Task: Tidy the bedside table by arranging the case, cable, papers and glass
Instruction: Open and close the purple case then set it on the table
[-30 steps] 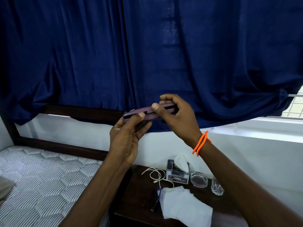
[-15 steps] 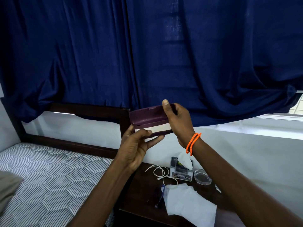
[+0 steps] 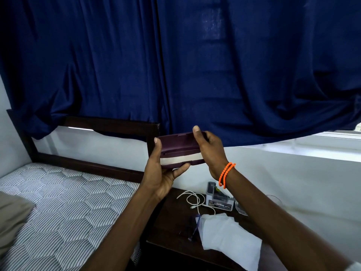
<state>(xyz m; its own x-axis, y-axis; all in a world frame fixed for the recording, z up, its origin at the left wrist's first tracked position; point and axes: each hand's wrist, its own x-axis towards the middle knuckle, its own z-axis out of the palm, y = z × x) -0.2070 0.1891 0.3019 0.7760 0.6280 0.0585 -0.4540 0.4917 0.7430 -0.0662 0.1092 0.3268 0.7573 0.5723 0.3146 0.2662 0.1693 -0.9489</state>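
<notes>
A dark purple case (image 3: pixel 178 145) is held up in front of the curtain, its lid lifted and a pale lining showing inside. My left hand (image 3: pixel 162 173) grips its lower half from below and the left end. My right hand (image 3: pixel 210 148) holds the lid at the right end, thumb on the top edge. Below, on the dark bedside table (image 3: pixel 172 210), lie a white cable (image 3: pixel 192 199) in a loose coil, white papers (image 3: pixel 228 237) and a clear glass (image 3: pixel 241 208) partly hidden by my right forearm.
A small clear box (image 3: pixel 216 198) stands at the back of the table. Dark glasses (image 3: pixel 192 227) lie beside the papers. A bed with a striped mattress (image 3: pixel 58 202) is on the left, with a dark headboard (image 3: pixel 109 126). Blue curtains (image 3: pixel 214 65) hang behind.
The case was shut a second ago; its lid has swung up and it now stands open. Both hands and the case have moved a little lower and right in view.
</notes>
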